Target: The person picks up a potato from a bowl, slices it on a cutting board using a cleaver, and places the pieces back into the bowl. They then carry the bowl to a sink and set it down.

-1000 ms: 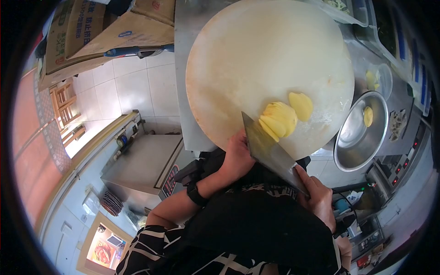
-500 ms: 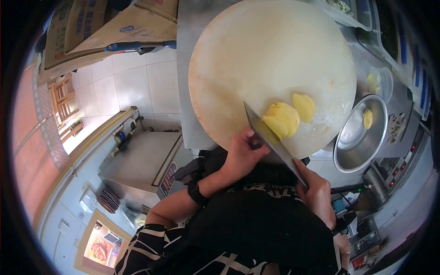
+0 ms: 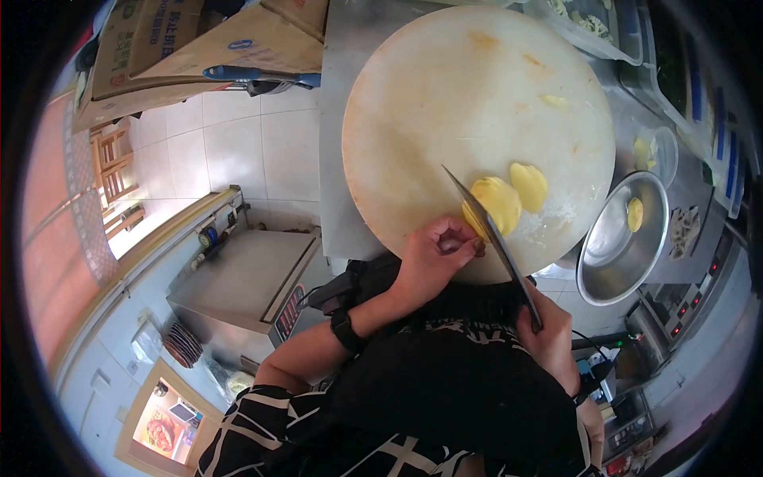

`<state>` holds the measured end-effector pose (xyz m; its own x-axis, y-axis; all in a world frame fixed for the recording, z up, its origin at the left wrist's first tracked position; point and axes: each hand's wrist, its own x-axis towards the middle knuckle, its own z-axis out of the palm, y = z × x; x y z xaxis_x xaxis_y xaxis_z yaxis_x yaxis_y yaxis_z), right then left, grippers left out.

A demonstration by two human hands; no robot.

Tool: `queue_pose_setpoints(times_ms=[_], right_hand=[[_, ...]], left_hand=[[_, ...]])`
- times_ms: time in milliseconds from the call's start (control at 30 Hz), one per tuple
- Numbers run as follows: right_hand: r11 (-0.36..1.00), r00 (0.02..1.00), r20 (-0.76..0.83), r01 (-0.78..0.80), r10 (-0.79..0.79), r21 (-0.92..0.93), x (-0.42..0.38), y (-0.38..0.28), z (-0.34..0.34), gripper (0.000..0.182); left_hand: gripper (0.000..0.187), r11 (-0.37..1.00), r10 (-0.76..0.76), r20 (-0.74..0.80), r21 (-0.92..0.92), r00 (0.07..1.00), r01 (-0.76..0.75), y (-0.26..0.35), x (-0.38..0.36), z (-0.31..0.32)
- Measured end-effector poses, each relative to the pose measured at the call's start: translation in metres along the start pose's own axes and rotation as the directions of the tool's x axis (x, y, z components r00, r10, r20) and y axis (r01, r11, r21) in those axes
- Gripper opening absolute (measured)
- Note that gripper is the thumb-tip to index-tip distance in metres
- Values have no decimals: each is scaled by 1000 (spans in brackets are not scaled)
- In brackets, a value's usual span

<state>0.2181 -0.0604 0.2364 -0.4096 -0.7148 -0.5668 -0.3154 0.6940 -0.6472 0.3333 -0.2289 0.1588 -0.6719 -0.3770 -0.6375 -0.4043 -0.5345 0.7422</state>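
On the round cutting board [image 3: 421, 103] lies an overlapping pile of yellow potato slices [image 3: 499, 205]. A smaller group of potato slices [image 3: 529, 188] rests just right of the pile. My right hand [image 3: 548, 327] grips the handle of a kitchen knife [image 3: 501, 244]. Its blade stands edge-down across the pile's left side, tip pointing away from me. My left hand [image 3: 437, 253] is closed, fingers curled, right beside the blade. Its fingertips reach the near left edge of the slices, but whatever they hold is hidden.
A metal bowl [image 3: 586, 274] with a yellow slice inside stands right of the board. Behind it is a clear plastic tub [image 3: 670, 155]. A plastic container [image 3: 628, 49] of shredded food sits at the upper right. Cardboard boxes [image 3: 191, 56] and a metal-topped appliance [image 3: 242, 270] are at left.
The knife has turned more upright and its tip has moved slightly right, so the blade now crosses the slices. My left hand has shifted a little right, closer to the pile.
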Motion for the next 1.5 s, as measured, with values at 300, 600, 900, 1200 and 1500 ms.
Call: queue_pose_setpoints(times_ms=[300, 600, 900, 1200, 1500], right_hand=[[998, 999, 30, 25, -23, -54, -5, -5, -4, 63], [997, 998, 51, -32, 36, -73, 6, -10, -5, 56], [997, 995, 80, -56, 60, -55, 24, -15, -5, 49], [991, 987, 83, -136, 137, -19, 26, -8, 1, 47], [999, 999, 18, -31, 31, 14, -1, -4, -2, 52]], left_hand=[[8, 981, 165, -12, 106, 986, -163, -3, 1, 0], [7, 994, 59, -16, -96, 998, -60, -9, 1, 0], [7, 985, 56, -26, -160, 998, -60, -19, 5, 2], [6, 991, -25, 0, -130, 1000, 24, -15, 6, 2], [8, 989, 98, -42, 114, 994, -92, 1, 1, 4]])
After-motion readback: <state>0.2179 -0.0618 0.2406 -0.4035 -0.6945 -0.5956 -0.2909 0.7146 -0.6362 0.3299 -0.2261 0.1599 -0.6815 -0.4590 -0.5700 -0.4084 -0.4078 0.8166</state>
